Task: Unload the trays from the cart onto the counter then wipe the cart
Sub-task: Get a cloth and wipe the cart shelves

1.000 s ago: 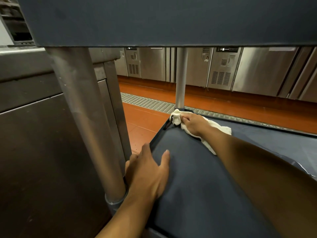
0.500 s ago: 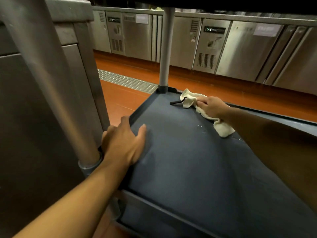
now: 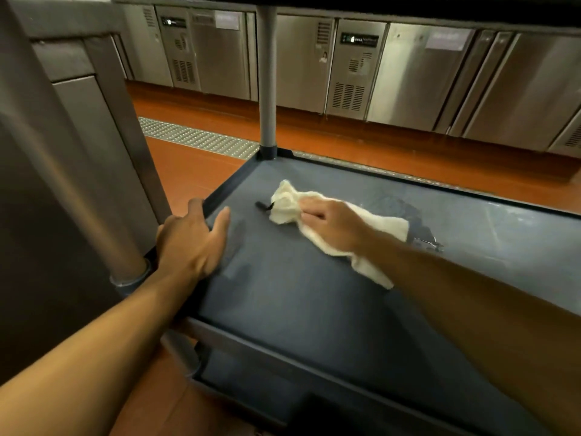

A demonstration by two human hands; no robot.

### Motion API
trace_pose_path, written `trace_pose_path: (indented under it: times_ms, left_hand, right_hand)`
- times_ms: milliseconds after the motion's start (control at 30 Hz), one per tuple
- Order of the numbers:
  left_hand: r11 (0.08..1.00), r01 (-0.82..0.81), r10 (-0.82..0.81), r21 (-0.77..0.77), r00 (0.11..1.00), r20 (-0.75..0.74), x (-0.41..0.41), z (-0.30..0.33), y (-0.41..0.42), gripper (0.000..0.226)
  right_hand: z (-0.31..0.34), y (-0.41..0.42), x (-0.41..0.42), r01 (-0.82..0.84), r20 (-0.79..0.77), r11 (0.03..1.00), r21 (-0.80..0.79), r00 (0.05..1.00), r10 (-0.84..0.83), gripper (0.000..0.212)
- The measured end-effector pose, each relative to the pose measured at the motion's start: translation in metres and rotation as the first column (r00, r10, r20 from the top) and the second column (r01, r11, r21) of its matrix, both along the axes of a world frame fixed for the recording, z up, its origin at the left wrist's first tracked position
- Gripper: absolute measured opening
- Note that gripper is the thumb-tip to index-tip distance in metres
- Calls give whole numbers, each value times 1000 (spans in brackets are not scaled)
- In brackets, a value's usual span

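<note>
One cloth [image 3: 317,215], one cart shelf [image 3: 314,309], two hands, two cart posts, one small black item [image 3: 261,206].

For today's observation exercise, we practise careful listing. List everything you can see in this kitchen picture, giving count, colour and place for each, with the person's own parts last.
cart shelf: one, dark blue-grey, centre, a wet patch at its right.
cloth: one, cream, on the shelf under the right hand.
small black item: one, black, on the shelf at the cloth's left end; what it is cannot be told.
cart posts: two in view, grey metal, far corner and near left.
steel cabinets: a row, silver, along the far wall.
floor: orange-red, with one metal drain grate.
left hand: one, holding the shelf's left rim.
right hand: one, pressing the cloth down.
</note>
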State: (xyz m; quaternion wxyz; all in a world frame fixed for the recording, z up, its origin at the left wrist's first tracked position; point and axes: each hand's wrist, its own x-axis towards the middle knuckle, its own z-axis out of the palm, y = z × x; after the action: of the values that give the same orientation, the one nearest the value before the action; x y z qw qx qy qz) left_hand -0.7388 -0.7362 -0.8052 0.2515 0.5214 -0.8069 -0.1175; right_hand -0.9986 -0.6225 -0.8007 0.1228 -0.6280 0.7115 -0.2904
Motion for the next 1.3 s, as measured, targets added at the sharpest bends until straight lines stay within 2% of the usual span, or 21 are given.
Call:
trace_pose_path:
  times_ms: [67,133,233,300,367,433,533,600,633,700,767,833,867,933,1000,1100,1200,1300]
  left_hand:
    - [999,6,-4,51,999,-43,1,6,3,76]
    - [989,0,12,148,997,-81,5,16,6,80]
    - [923,-13,79,385,984,-157,7,39,3,101]
    - [897,0,62,441,990,-126,7,47,1,116]
    - [885,15,68,465,985,-161,8,46,2,123]
    - [871,30,86,490,973,-213,11,44,5,123]
    - [837,73,110,543,949,-296,10,51,6,123]
    - [810,107,130,577,926,-354,7,52,5,128]
    - [791,132,136,598,915,-381,7,49,3,130]
    - [769,150,174,622,886,-430,9,45,2,129]
    - [753,196,200,628,841,-502,9,43,-1,117]
    - [716,243,269,654,768,-580,9,50,-1,104]
    - [695,263,305,669,735,-606,7,54,-1,99]
    - [704,244,333,667,717,-612,5,56,0,72]
    - [757,205,320,621,713,-625,2,52,-2,72]
    - [780,168,307,602,736,-603,2,47,1,78]
    - [799,146,236,583,815,-529,4,41,1,92]
    - [809,148,174,569,864,-472,5,40,1,98]
  right_hand:
    - [-2,-3,50,-142,36,989,-32,989,143,24]
    - [-4,-4,105,-282,3,959,-19,959,282,29]
    - [-4,11,163,-448,5,894,15,894,448,29]
    - [-6,25,167,-541,25,841,21,841,541,27]
    - [-6,28,145,-596,35,803,28,803,595,25]
    - [-4,17,107,-497,29,866,53,868,496,28]
    - [-4,-33,42,-62,20,998,29,998,61,28]
    - [-6,-70,14,182,56,983,21,981,-183,26]
    - [-7,-86,12,217,65,976,11,974,-218,25]
    - [-10,-110,30,166,58,986,21,984,-167,23]
    - [-7,-115,66,30,39,996,80,999,-33,26]
    - [-5,-97,100,-138,55,988,64,989,135,28]
    - [-5,-80,115,-224,64,973,46,973,221,26]
    - [-3,-35,143,-423,60,906,29,905,421,21]
    - [0,9,162,-567,80,823,16,821,565,20]
    - [3,55,153,-605,58,796,-32,794,606,25]
    - [0,88,111,-542,83,840,31,838,539,24]
    - [0,115,69,-444,59,894,63,896,440,30]
